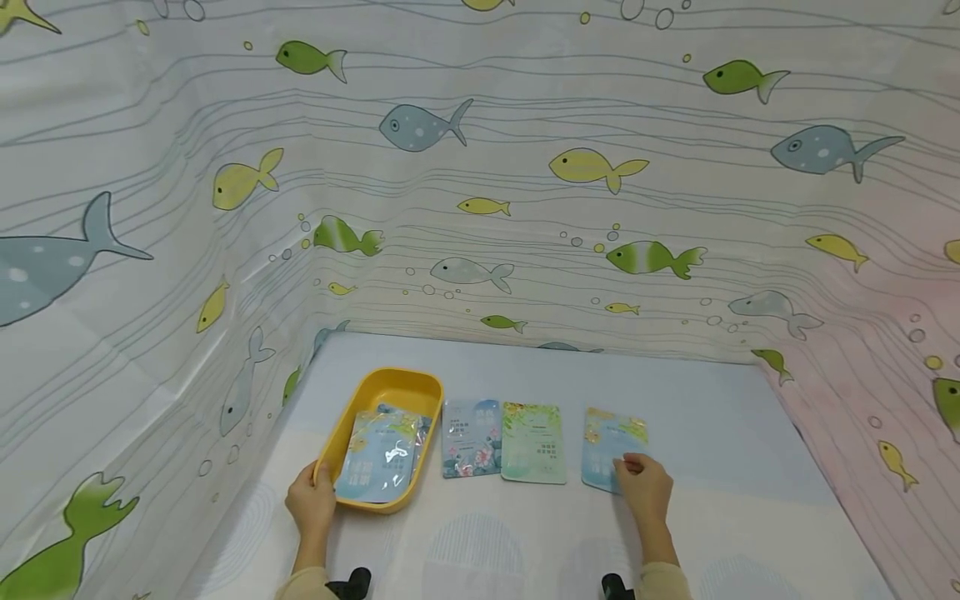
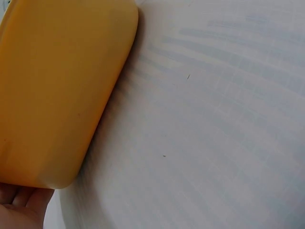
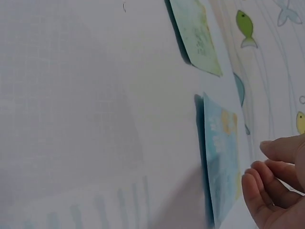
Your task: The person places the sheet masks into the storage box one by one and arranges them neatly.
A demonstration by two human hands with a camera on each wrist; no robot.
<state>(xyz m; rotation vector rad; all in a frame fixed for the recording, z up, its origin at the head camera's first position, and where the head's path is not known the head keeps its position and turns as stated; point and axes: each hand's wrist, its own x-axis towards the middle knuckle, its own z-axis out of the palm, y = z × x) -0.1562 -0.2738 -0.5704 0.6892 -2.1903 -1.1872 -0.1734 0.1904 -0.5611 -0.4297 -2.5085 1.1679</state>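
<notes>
Currently, the left hand [image 1: 311,502] grips the yellow tray [image 1: 405,381] by its rim; the right hand [image 1: 647,489], loosely curled and empty, hovers at the blue packet [image 1: 604,440].

The rounded rectangular yellow plastic tray [image 1: 397,386] is showing one plain, even colour. Inside, a glossy light-blue rectangular packet [image 1: 375,458] is bearing white lettering and yellow blooms. A grey-blue rectangular packet [image 1: 472,442] is displaying pink flowers, a pale-green rectangular packet [image 1: 534,443] is wearing leafy green along its top, and a sky-blue rectangular packet [image 1: 602,442] is carrying a yellow-green floral band. Green, yellow and spotted blue-grey fish are patterning the off-white wavy-lined wall covering [image 1: 525,100]. The long sleeve [image 1: 663,583] is showing beige.
</notes>
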